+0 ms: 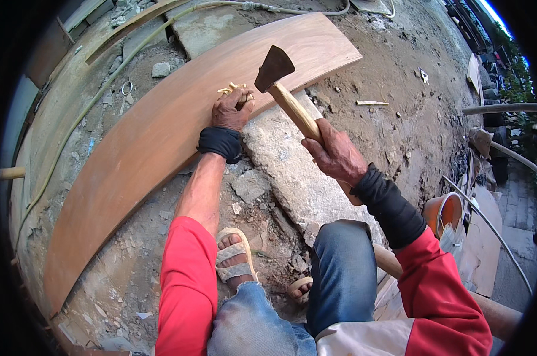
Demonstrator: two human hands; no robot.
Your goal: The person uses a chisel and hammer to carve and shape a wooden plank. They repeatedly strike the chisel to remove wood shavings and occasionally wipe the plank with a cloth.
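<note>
A long, curved reddish-brown wooden plank (138, 133) lies from lower left to upper right in front of me. My left hand (230, 111) is closed on the plank's surface near its near edge. Several thin, pale yellow pieces (232, 89) stick out between its fingers; their exact kind is too small to make out. To the right, my right hand (340, 153) grips the wooden handle of a hatchet (295, 113). Its dark, wedge-shaped metal head is raised above the plank, to the right of my left hand. Both wrists wear black wraps.
A rough concrete slab (292, 157) lies under the plank. Behind it runs a hose (111, 74) across dirt and rubble. An orange bucket (443, 210) stands at right beside boards and a thin rod (494, 228). My sandalled foot (236, 255) rests on the ground near the plank.
</note>
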